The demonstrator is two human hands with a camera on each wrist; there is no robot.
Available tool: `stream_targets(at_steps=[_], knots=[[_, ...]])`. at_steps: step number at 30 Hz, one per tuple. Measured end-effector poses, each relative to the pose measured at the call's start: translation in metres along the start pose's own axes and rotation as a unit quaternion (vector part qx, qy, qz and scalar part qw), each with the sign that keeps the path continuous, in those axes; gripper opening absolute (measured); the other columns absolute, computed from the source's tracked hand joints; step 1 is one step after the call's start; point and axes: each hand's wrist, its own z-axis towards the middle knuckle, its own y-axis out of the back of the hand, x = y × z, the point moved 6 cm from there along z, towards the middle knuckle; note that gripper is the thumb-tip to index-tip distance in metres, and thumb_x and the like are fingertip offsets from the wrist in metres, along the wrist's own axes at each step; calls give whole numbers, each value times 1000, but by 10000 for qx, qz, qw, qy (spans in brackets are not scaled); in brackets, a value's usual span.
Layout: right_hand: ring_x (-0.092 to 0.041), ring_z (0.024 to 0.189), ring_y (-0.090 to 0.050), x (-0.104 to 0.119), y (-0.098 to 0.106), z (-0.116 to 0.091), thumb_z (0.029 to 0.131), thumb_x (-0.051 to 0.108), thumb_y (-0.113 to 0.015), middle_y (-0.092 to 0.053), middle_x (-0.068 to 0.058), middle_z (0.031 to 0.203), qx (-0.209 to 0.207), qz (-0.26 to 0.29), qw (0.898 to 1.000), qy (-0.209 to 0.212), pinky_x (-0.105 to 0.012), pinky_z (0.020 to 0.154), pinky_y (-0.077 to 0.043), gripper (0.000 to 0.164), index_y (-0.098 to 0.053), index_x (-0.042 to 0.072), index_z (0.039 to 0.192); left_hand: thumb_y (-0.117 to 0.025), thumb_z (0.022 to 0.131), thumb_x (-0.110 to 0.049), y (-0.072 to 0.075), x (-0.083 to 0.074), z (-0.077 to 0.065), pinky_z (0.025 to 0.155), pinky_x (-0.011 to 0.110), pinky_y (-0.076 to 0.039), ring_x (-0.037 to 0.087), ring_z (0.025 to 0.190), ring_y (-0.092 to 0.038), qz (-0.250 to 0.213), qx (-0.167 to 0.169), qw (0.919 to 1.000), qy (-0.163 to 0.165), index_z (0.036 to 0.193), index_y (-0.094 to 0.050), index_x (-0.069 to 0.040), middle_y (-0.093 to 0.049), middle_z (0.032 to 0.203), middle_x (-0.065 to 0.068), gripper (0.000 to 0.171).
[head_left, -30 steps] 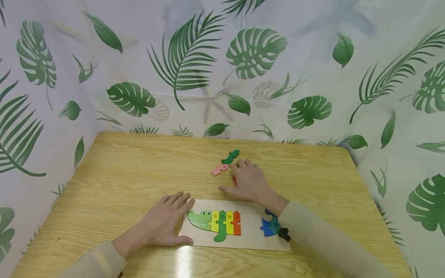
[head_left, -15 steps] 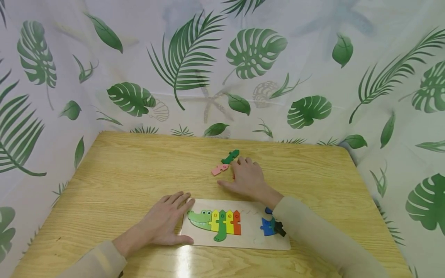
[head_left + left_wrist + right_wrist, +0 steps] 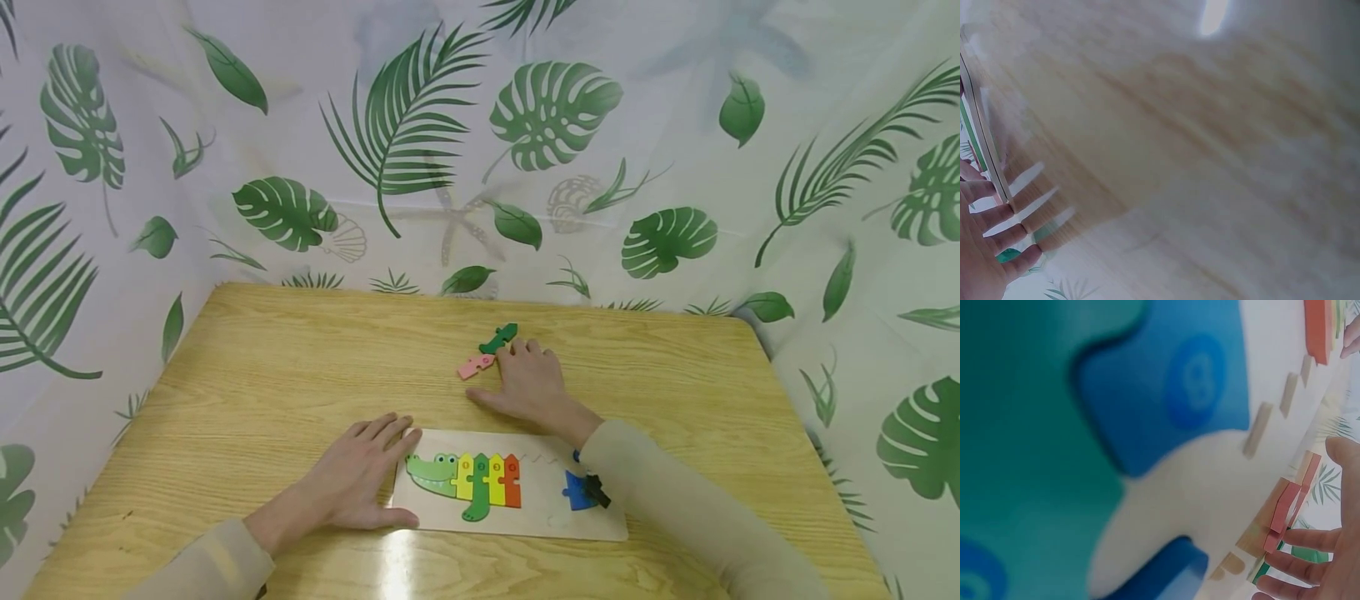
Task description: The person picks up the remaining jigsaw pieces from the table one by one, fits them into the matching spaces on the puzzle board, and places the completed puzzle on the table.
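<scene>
My left hand [image 3: 352, 479] rests spread at the left end of a wooden puzzle board [image 3: 543, 521], thumb by the near edge and fingers by the far corner. Inlaid there are a green crocodile head [image 3: 431, 473] and yellow, green and red numbered pieces [image 3: 512, 479]. Beyond the board, my right hand [image 3: 532, 379] lies with extended fingers beside a pink puzzle piece [image 3: 474, 367] and a dark green piece [image 3: 498, 338]. In the right wrist view its fingertips reach a pinkish-red piece [image 3: 1284, 507]; exact contact is unclear.
Blue puzzle piece [image 3: 576, 490] sits at the board's right end, partly under the right sleeve [image 3: 645, 483]. Close to the right wrist camera is a teal piece [image 3: 1029, 425]. The wooden table [image 3: 285, 358] meets a leaf-print cloth [image 3: 555, 250] behind.
My right hand and forearm have shifted slightly left, covering more of the blue pieces. A red piece glimpsed under the hand earlier is now hidden in the head view. The left hand stays put.
</scene>
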Motion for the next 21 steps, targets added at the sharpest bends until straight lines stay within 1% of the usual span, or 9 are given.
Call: stream_targets(at_steps=[9, 21], knots=[[-36, 124, -60, 2, -3, 5, 87, 89, -48, -64, -20, 139, 71, -98, 9999, -112, -53, 103, -57, 99, -64, 7, 140, -48, 83, -94, -1, 0, 1, 118, 54, -47, 38, 151, -47, -29, 16, 10000, -16, 162, -42, -12, -45, 166, 15, 114], [-38, 132, -57, 8, -1, 8, 87, 88, -49, -60, -20, 147, 191, -55, 9997, -128, -55, 107, -54, 99, -63, 8, 143, -48, 83, -94, -1, 0, 1, 120, 56, -45, 38, 152, -46, -65, 58, 10000, 17, 163, -40, -13, -43, 168, 16, 114]])
